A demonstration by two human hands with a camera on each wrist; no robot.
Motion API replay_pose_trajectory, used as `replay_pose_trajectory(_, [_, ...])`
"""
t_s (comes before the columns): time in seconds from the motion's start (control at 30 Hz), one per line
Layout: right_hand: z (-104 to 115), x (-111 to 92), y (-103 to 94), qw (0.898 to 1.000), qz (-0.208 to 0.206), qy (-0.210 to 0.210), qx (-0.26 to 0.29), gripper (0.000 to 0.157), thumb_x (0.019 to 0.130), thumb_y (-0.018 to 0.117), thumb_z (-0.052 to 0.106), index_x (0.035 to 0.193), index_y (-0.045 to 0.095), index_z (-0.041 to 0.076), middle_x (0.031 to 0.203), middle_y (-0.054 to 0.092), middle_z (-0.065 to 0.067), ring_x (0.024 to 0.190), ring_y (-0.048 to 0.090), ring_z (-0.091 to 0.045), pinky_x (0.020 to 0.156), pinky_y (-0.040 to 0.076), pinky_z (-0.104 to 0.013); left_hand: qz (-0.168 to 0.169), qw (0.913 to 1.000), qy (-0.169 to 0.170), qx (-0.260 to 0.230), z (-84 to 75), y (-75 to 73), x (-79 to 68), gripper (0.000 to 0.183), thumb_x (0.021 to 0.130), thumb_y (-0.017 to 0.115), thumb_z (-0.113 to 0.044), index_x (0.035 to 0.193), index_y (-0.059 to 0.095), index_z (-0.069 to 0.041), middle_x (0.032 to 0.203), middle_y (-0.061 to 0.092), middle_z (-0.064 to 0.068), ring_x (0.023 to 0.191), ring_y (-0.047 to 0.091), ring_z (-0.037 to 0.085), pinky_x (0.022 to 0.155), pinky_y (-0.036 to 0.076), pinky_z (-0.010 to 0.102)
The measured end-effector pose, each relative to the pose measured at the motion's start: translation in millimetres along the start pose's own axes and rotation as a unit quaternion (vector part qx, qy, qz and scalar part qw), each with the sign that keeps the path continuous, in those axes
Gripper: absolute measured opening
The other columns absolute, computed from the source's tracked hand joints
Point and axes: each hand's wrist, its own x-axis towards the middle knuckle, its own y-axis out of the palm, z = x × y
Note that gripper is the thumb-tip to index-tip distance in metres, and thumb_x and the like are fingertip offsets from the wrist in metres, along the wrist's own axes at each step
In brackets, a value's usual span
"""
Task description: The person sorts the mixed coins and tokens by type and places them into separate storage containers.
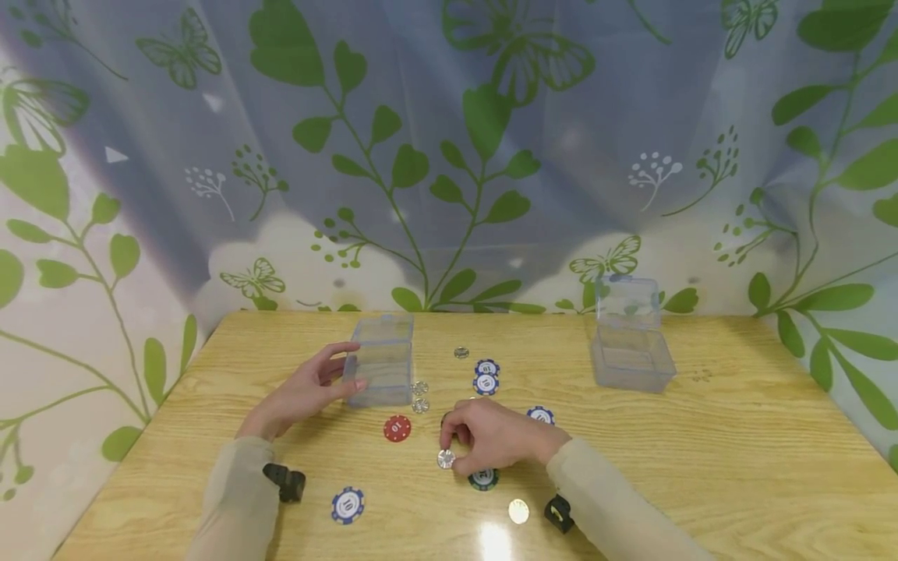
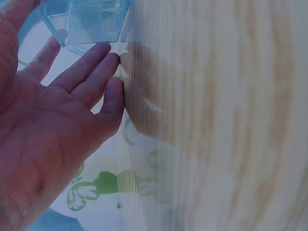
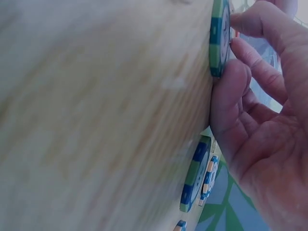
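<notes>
My left hand [image 1: 309,389] holds the left side of a clear plastic box [image 1: 382,372] with its lid raised, thumb near the front and index finger at the back corner. In the left wrist view the other fingers [image 2: 94,79] stretch out beside the box. My right hand [image 1: 494,432] pinches a small silver coin [image 1: 446,459] between thumb and fingertips, low over the table. A green poker chip [image 1: 484,478] lies just under that hand, and a dark chip is partly hidden behind its fingers. Two silver coins [image 1: 420,406] lie against the box's right side.
A red chip [image 1: 397,428], blue chips [image 1: 348,506] [image 1: 486,382] [image 1: 540,417], a gold coin [image 1: 518,511] and another silver coin [image 1: 461,352] are spread over the wooden table [image 1: 758,467]. At the right stands a second clear box [image 1: 633,360], lid up. A patterned curtain [image 1: 435,156] hangs behind.
</notes>
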Motion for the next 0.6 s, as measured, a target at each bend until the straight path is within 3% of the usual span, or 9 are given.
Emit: replay_pose_trajectory(0.6, [9.0,0.9,1.7,0.999,-0.001,0.011,-0.046,0.024,0.075,0.082,0.019,0.094,0.071,0.026,0.086,0.056,0.009,0.076,0.047,-0.002,0.068,0.044,-0.018,0.0,1.0,-0.002,0.003,1.5,-0.5,0.4,0.083,0.094,0.072,-0.047,0.16,0.027,-0.025,0.17,0.021,0.02,0.157,0.021,0.043,0.119,0.032,0.064])
